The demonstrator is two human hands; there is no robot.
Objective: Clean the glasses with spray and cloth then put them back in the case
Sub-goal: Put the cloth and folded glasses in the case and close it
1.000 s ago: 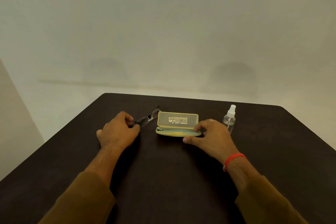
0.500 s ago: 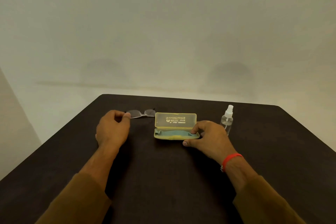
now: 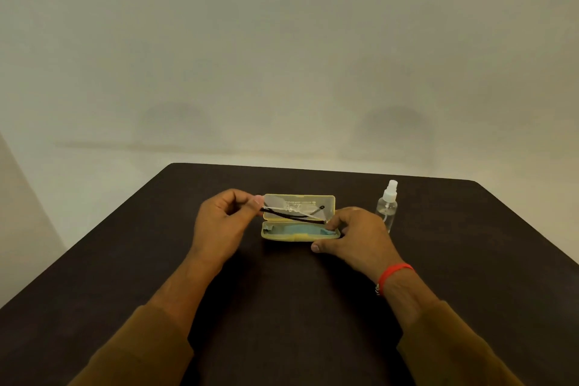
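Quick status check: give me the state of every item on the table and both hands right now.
case: open, lid up, on the table
cloth: lying inside the case
glasses: held above the case
spray bottle: upright, untouched
left hand: pinching the glasses' left end
right hand: at the case's right end

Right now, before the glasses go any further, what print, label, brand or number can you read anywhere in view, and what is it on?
Inside of the open case lid: a few lines of small print, too blurred to read, and partly crossed by the glasses.
Spray bottle: no label or print that shows.
Red wristband: no print that shows.
Nothing here can be quoted.
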